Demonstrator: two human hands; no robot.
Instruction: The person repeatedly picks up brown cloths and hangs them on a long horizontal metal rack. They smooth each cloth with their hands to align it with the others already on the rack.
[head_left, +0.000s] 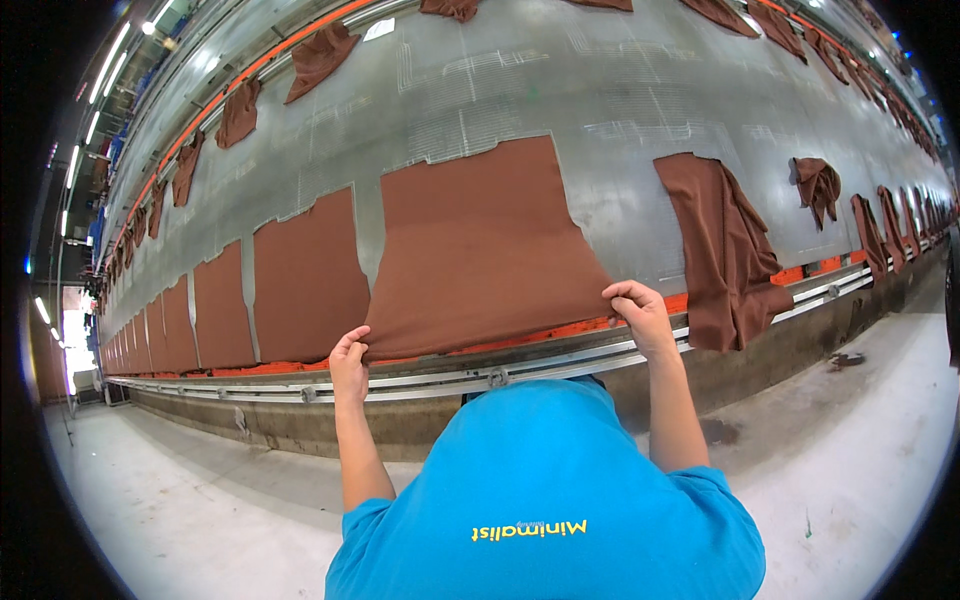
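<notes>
Brown panel [480,250]: spread on the bench [615,205], between and beyond both hands' fingers.
Left hand [349,370]: fingers pinched on its near left corner, which we see partly covered.
Right hand [645,318]: fingers pinched on its near right corner, likewise partly covered.
Draped piece [712,250]: right of the right fingers; folds conceal its outline.
Panel row [305,280]: left of the left fingers; we cannot count its far end.

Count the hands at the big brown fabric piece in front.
2. The left hand is at the near left corner of the brown fabric piece; the right hand is at its near right corner. Neither is hidden.
</notes>
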